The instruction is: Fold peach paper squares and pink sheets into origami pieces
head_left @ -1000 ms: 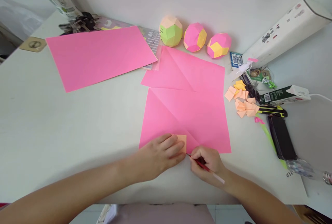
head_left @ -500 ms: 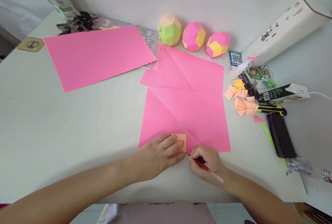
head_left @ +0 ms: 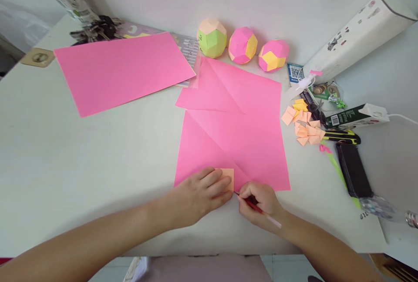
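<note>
My left hand (head_left: 200,195) lies flat with fingers stretched out, pressing a small peach square of paper (head_left: 229,172) onto the lower edge of a creased pink sheet (head_left: 241,142). Most of the square is hidden under the fingers. In my right hand (head_left: 267,203), closed in a writing grip, is a slim red pen (head_left: 254,206) with a pale end. Its dark tip meets the square's lower right corner. Behind the front sheet, a second creased pink sheet (head_left: 248,77) lies partly overlapping it.
A flat pink sheet (head_left: 124,73) lies at left over a patterned pad. Three faceted paper balls, green (head_left: 212,40), pink (head_left: 242,46) and pink-yellow (head_left: 273,55), stand by the wall. Folded peach pieces (head_left: 308,132), a utility knife (head_left: 342,136), a black case (head_left: 353,171) and a bottle are at right.
The view has shifted very slightly. Both hands, the pen and the peach square keep the same places relative to each other.
</note>
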A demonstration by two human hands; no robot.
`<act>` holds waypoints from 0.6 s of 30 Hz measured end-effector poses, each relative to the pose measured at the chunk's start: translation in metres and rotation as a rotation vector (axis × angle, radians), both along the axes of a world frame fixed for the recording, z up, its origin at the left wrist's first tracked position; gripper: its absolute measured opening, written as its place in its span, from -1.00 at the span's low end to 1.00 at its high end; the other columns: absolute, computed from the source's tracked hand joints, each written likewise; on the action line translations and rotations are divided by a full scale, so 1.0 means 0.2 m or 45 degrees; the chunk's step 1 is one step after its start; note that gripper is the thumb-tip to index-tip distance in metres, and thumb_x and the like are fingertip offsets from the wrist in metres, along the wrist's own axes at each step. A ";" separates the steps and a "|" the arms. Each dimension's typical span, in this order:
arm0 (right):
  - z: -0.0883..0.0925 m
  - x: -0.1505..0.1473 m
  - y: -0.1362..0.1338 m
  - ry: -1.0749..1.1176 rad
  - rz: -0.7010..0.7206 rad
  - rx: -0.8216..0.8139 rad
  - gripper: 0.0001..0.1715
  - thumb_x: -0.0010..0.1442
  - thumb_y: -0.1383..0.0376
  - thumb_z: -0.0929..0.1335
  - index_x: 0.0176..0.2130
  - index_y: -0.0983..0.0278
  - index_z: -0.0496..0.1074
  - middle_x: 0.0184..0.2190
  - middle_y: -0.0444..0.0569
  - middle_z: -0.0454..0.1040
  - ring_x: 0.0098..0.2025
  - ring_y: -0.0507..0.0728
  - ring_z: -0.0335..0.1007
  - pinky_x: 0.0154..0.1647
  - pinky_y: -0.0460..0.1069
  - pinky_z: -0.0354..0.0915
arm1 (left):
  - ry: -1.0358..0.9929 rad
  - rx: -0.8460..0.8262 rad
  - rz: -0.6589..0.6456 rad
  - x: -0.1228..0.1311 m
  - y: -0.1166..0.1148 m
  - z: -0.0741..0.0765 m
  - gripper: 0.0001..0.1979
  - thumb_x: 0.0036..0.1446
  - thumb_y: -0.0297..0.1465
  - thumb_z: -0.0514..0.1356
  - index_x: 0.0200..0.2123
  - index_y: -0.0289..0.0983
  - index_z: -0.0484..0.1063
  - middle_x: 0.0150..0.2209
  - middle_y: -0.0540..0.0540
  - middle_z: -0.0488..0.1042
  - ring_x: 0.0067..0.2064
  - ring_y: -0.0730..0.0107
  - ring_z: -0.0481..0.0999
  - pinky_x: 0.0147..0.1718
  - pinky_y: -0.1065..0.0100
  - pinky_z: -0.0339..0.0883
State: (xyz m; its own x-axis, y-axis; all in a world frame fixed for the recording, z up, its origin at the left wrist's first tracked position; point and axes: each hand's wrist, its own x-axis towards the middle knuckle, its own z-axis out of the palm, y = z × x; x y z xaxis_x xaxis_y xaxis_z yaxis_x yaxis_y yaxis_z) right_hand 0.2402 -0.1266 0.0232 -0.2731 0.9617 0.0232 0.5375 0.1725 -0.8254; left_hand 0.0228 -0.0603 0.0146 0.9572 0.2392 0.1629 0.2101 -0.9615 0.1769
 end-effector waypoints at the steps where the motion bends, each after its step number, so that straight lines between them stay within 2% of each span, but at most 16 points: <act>1: 0.00 0.00 0.00 0.002 0.002 0.000 -0.82 0.09 0.44 0.26 -0.48 0.20 0.17 -0.61 -0.23 0.28 -0.61 -0.06 0.14 -0.60 -0.15 0.13 | -0.003 0.001 0.002 0.00 0.00 0.00 -0.56 0.12 -0.45 0.10 0.10 -0.27 0.27 0.05 -0.16 0.33 0.02 0.14 0.26 0.04 0.12 0.14; 7: 0.00 0.00 0.00 0.047 0.006 -0.006 -0.82 0.08 0.44 0.26 -0.47 0.21 0.19 -0.60 -0.22 0.27 -0.60 -0.06 0.13 -0.59 -0.14 0.11 | -0.012 -0.003 0.007 0.00 0.00 0.00 -0.57 0.13 -0.45 0.09 0.10 -0.27 0.28 0.05 -0.16 0.34 0.03 0.11 0.24 0.05 0.12 0.12; 9: 0.00 0.00 0.00 0.100 -0.015 -0.100 -0.82 0.07 0.43 0.28 -0.49 0.21 0.20 -0.60 -0.22 0.27 -0.60 -0.06 0.12 -0.60 -0.14 0.10 | -0.021 -0.029 0.006 0.00 0.00 0.00 -0.57 0.13 -0.46 0.08 0.10 -0.28 0.29 0.05 -0.15 0.34 0.03 0.10 0.23 0.05 0.12 0.11; 11: 0.00 0.01 0.00 0.221 -0.106 -0.293 -0.84 0.07 0.40 0.30 -0.49 0.22 0.21 -0.58 -0.21 0.29 -0.61 -0.06 0.13 -0.62 -0.14 0.11 | -0.055 -0.099 0.004 0.00 0.00 -0.01 -0.58 0.14 -0.48 0.06 0.10 -0.27 0.28 0.07 -0.15 0.34 0.04 0.09 0.23 0.05 0.11 0.12; 15: 0.01 0.08 0.06 0.640 -0.335 -0.694 -0.78 0.15 0.23 0.32 -0.44 0.21 0.19 -0.61 -0.25 0.30 -0.71 -0.09 0.06 -0.75 -0.17 0.00 | -0.193 -0.452 0.036 -0.02 0.05 0.00 -0.61 0.14 -0.59 0.00 0.01 -0.22 0.34 0.05 -0.14 0.35 0.05 0.17 0.25 0.03 0.11 0.19; 17: 0.03 0.14 0.12 0.770 -0.418 -0.684 -0.73 0.14 0.15 0.35 -0.42 0.20 0.19 -0.62 -0.27 0.30 -0.74 -0.09 0.02 -0.79 -0.18 -0.08 | -0.309 -0.715 0.078 -0.03 0.09 0.00 -0.64 0.15 -0.64 -0.04 -0.07 -0.23 0.36 0.00 -0.16 0.37 0.01 0.28 0.33 -0.06 0.22 0.30; 18: 0.04 0.17 0.14 0.789 -0.486 -0.593 -0.72 0.14 0.13 0.36 -0.41 0.21 0.21 -0.61 -0.25 0.32 -0.73 -0.09 0.03 -0.79 -0.18 -0.08 | -0.385 -0.837 0.108 -0.04 0.11 0.00 -0.65 0.17 -0.64 -0.06 -0.10 -0.24 0.36 -0.04 -0.17 0.38 -0.04 0.34 0.37 -0.14 0.30 0.35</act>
State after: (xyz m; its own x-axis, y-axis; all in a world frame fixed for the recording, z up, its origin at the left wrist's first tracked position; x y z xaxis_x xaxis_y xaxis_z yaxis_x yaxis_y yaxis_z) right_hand 0.2747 -0.0979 0.0304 0.0019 0.9337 -0.3581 -0.0809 -0.3568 -0.9307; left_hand 0.0150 -0.0393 0.0151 0.8668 0.4502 0.2145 0.1298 -0.6189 0.7746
